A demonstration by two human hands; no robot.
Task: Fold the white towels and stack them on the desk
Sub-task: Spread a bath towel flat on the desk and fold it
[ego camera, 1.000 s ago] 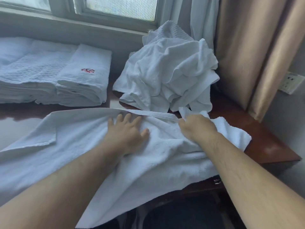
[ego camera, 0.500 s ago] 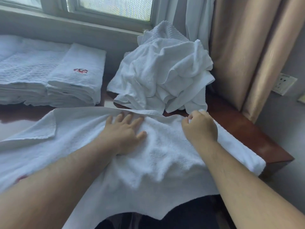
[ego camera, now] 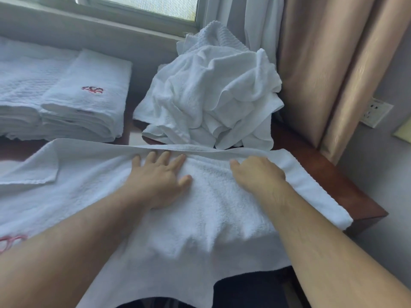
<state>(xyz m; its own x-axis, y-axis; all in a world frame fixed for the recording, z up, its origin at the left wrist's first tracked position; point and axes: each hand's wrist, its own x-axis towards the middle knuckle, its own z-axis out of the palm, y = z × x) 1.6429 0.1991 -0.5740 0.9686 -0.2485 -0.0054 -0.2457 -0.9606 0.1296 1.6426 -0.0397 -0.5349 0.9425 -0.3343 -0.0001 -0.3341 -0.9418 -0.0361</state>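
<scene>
My left hand [ego camera: 159, 181] presses flat, fingers straight, on the spread towel [ego camera: 213, 207]. My right hand [ego camera: 258, 174] rests on it too, fingers loosely bent, gripping nothing.

Window [ego camera: 142, 7], tan curtains [ego camera: 322, 70] (daylit)

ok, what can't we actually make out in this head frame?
- Right hand: fingertips curl out of sight, so grip versus press on the spread towel is unclear.
- Towel's near edge: hangs off the desk, cut by the bottom edge.
- Red embroidery: hidden by the left forearm and the left edge.
- Folded stacks: cut off at left; count unreadable.
- Unfolded pile: towel count indistinguishable.
</scene>
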